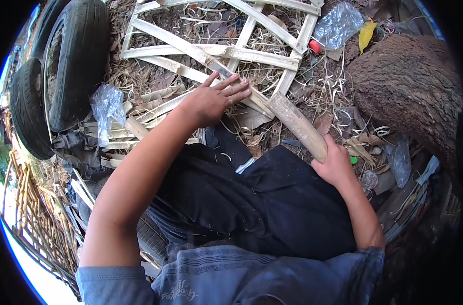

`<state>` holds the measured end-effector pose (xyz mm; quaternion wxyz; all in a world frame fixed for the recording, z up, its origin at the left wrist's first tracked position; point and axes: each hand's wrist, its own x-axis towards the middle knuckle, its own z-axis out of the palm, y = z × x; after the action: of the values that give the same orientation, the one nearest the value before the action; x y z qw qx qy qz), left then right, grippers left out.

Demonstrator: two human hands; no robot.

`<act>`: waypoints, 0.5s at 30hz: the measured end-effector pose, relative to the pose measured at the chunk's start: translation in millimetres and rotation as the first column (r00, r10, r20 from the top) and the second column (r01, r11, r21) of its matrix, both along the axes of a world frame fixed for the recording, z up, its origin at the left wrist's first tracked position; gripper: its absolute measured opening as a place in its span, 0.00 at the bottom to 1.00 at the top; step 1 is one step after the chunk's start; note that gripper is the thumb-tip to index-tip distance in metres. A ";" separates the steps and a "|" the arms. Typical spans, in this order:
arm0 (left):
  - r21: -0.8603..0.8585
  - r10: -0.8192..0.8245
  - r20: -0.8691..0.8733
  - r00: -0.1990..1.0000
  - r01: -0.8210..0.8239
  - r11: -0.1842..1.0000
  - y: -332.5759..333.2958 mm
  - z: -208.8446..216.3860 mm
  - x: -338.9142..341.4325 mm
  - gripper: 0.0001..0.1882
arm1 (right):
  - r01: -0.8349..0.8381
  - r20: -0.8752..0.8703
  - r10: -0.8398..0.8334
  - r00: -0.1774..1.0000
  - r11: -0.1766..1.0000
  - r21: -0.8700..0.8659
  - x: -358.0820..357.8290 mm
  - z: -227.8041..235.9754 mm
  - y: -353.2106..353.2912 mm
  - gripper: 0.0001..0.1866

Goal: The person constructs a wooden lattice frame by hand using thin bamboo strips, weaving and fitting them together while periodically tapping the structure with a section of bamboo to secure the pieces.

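Observation:
In front of me on the ground lies a lattice of pale split bamboo strips, crossed over one another. My left hand rests on a diagonal strip near the lattice's lower middle, fingers stretched out and slightly apart. What lies under its palm is hidden. A dark grey flat piece shows on the strip just beyond the fingertips. My right hand is closed round the near end of a short, thick wooden stick. The stick slants away to the left, and its far end meets the strips' lower corner.
Old tyres stand at the far left. A large bark-covered log lies at the right. Clear plastic bottles, a crumpled plastic bag, shavings and leaves litter the ground. Bamboo poles are piled at the left edge.

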<state>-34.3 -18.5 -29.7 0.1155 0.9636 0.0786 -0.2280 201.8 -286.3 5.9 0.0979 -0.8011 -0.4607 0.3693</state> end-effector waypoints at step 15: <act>0.001 -0.006 0.024 1.000 0.006 1.000 1.2 -2.4 -1.1 0.42 | 0.056 -0.067 -0.052 0.996 0.997 0.051 -1.3 2.9 3.6 0.28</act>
<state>-35.4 -17.3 -32.1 0.1156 0.9665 0.0746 -0.2166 200.5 -282.6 8.8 0.1440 -0.7979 -0.4450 0.3802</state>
